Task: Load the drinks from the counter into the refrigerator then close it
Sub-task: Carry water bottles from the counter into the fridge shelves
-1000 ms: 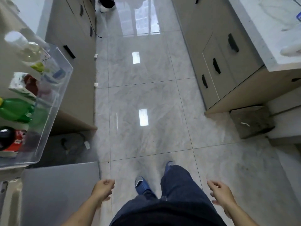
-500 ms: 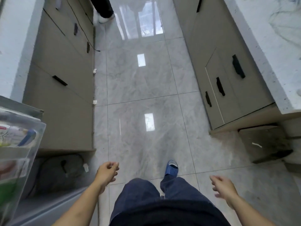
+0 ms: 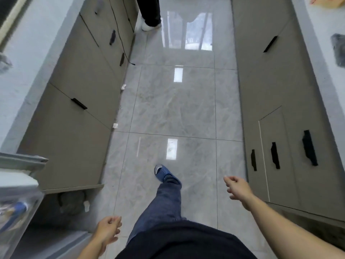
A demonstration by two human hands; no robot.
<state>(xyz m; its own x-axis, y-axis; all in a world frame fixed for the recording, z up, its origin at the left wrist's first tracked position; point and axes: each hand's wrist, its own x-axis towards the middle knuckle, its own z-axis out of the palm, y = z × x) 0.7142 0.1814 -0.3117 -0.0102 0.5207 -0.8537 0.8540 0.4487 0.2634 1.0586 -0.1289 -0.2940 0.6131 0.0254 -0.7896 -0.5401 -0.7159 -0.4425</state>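
Observation:
The open refrigerator door's clear shelf (image 3: 22,219) shows at the lower left edge, blurred, with a blue-labelled drink (image 3: 14,212) inside it. My left hand (image 3: 109,228) hangs low beside my thigh, fingers loosely curled, holding nothing. My right hand (image 3: 238,187) is lifted out to the right over the floor, fingers relaxed, empty. A white counter (image 3: 321,40) runs along the right edge with a dark grey object (image 3: 338,49) on it. No drink on a counter is visible.
Grey-brown cabinets with black handles line both sides: left (image 3: 80,101), right (image 3: 276,109). A glossy tiled floor aisle (image 3: 173,109) runs ahead. Another person's leg and white shoe (image 3: 150,25) stand at the far end. My blue shoe (image 3: 161,172) steps forward.
I have walked forward and turned away from the refrigerator door, which slid toward the lower left edge. My right hand rose and moved right; the left stayed low.

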